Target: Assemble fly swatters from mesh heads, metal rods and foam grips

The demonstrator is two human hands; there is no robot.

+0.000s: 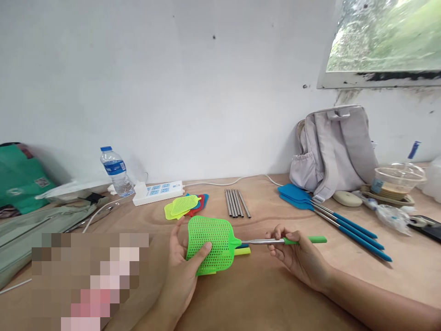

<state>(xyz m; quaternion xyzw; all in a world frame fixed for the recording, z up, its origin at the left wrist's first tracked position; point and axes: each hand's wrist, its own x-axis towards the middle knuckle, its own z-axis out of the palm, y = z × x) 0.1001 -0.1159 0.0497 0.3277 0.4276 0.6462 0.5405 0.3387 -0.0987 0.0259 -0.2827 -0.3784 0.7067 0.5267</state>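
A bright green fly swatter with a perforated head lies level between my hands. My left hand grips the head, thumb on top and fingers beneath. A thin metal rod joins the head to a green handle. Around the front of that handle, where it meets the rod, the fingers of my right hand are closed. Behind the swatter, yellow and blue handle pieces lie on the table, partly hidden by the green head.
Loose yellow, red and blue swatter heads lie behind my left hand. Several metal tubes sit at centre. Blue fly swatters lie at right, before a backpack. A power strip, bottle and drink cup stand along the back.
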